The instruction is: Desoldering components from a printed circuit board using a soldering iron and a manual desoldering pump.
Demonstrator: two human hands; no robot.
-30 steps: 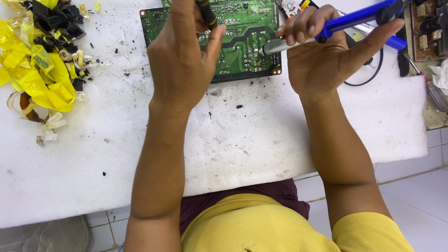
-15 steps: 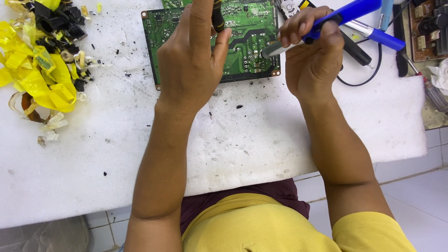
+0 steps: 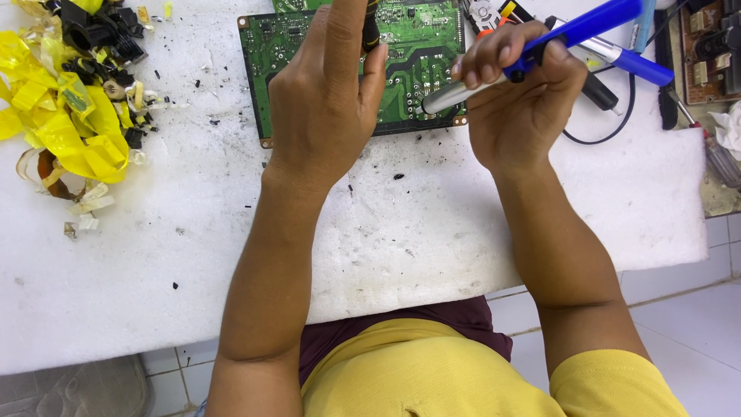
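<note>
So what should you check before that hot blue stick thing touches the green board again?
1. Soldering iron held firmly in the right hand: ok.
2. Metal tip over the green circuit board, not over skin: ok.
3. Left hand clear of the tip: not ok, its thumb is close beside it.
4. Dark tool in the left hand gripped: ok.
5. Tip touching the board or just above it: cannot tell.
6. Yellow tape scraps away from the iron: ok, they lie at the far left of the white mat.
</note>
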